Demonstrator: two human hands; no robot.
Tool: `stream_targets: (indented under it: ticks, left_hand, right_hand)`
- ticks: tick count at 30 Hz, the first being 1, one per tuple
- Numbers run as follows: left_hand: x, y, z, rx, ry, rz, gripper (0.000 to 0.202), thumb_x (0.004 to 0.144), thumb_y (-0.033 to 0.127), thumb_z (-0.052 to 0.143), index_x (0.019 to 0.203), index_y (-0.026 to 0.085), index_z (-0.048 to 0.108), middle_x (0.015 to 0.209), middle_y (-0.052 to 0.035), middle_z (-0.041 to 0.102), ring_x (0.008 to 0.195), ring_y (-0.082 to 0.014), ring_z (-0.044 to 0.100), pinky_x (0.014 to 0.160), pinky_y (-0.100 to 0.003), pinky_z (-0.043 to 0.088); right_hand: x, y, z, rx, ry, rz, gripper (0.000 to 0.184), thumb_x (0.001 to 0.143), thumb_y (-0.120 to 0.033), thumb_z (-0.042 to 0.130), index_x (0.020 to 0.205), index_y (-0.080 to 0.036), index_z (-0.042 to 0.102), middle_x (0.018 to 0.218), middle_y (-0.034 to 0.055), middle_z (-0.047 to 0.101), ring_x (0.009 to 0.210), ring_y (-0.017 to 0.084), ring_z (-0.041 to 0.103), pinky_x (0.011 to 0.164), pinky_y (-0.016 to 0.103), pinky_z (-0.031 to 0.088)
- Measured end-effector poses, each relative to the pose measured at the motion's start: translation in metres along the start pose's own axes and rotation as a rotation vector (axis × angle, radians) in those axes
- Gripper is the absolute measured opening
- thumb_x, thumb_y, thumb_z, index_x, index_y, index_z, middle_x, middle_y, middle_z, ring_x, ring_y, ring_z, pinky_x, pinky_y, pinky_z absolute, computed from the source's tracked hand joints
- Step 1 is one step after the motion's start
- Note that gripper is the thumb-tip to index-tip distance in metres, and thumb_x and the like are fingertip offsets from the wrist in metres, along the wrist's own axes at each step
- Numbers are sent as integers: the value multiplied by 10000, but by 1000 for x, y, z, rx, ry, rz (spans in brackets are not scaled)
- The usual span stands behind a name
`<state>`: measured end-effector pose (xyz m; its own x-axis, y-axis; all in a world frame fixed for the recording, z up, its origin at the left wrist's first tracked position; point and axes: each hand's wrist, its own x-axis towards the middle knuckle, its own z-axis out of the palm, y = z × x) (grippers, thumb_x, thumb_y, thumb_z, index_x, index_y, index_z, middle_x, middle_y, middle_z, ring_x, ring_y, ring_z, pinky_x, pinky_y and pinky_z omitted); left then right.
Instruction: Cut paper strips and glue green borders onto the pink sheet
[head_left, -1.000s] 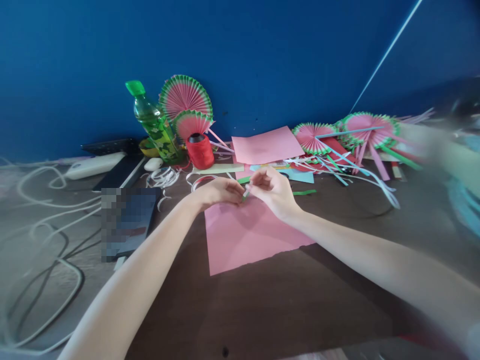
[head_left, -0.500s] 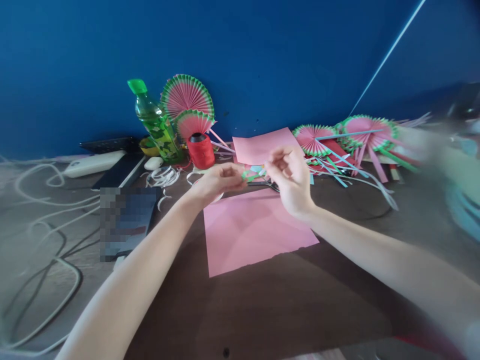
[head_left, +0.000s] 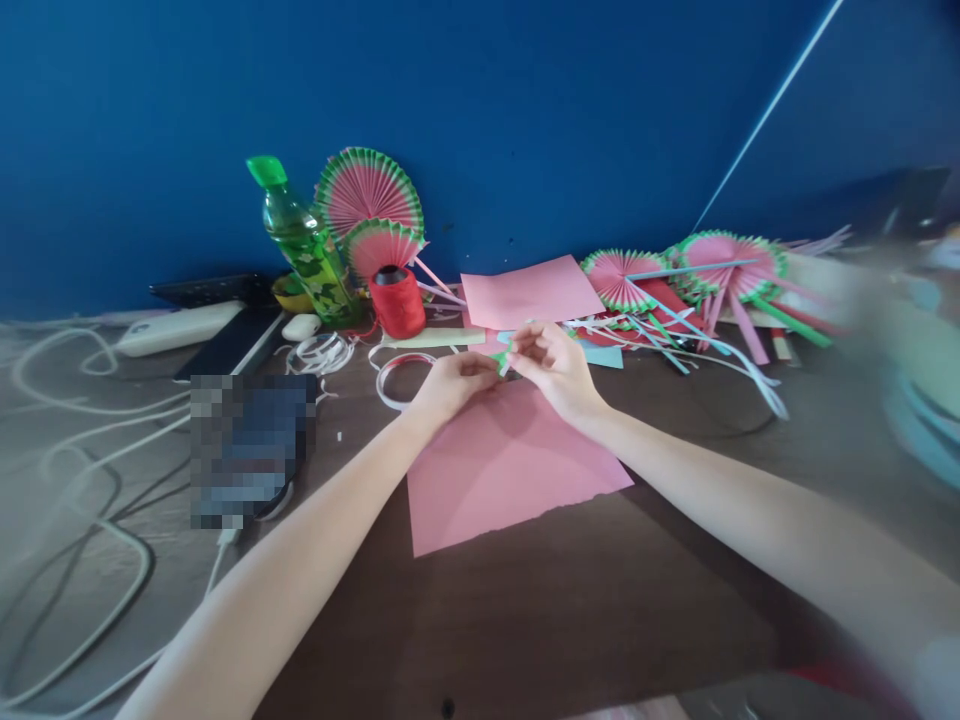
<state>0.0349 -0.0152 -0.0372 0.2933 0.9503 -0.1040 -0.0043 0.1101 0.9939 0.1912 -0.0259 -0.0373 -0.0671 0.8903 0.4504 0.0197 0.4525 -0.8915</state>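
Grip, left hand (head_left: 455,385): pinching a small green paper strip (head_left: 506,357) between thumb and fingers.
Grip, right hand (head_left: 553,376): pinching the strip from the opposite side, remaining fingers curled.
Strip position: between both sets of fingertips, near the far edge of a pink rectangular paper sheet (head_left: 517,470).
Sheet position: flat on a dark brown table (head_left: 570,600).
Left of left hand: white ring-shaped roll (head_left: 382,385).
Behind roll: red cylindrical thread spool (head_left: 398,305), green plastic bottle (head_left: 307,255).
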Motion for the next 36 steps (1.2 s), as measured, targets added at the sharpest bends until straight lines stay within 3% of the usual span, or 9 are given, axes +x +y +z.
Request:
stream_targets:
  ticks: [6, 13, 26, 36]
  left_hand:
    - [-4, 7, 2, -7, -40, -31, 51, 681, 90, 634, 731, 98, 631, 642, -45, 678, 639, -142, 654, 727, -312, 527]
    - [-7, 11, 4, -13, -19, -52, 38, 682, 68, 620, 699, 101, 631, 624, -30, 666, 626, -129, 648, 725, -303, 533]
    - [-7, 12, 3, -35, -47, -97, 84, 660, 63, 648, 741, 86, 638, 656, -52, 681, 629, -136, 659, 741, -307, 539]
    - [-6, 11, 3, -68, -52, -96, 96, 663, 65, 651, 756, 88, 648, 664, -56, 686, 639, -144, 665, 748, -314, 541]
  right_hand:
    - [-2, 0, 0, -65, -23, -16, 134, 731, -202, 615, 832, -192, 528, 739, -8, 551, 665, 107, 540, 610, 268, 468]
    - [-5, -2, 0, -47, -70, -41, 141, 742, -182, 598, 864, -197, 528, 755, -9, 542, 677, 109, 543, 637, 279, 485]
    - [-3, 2, 0, -81, -38, -16, 133, 735, -182, 588, 852, -195, 525, 831, 16, 577, 678, 108, 541, 639, 286, 489]
    - [-3, 2, 0, -78, -47, 12, 164, 717, -164, 599, 857, -197, 519, 779, -2, 555, 656, 105, 545, 639, 289, 490]
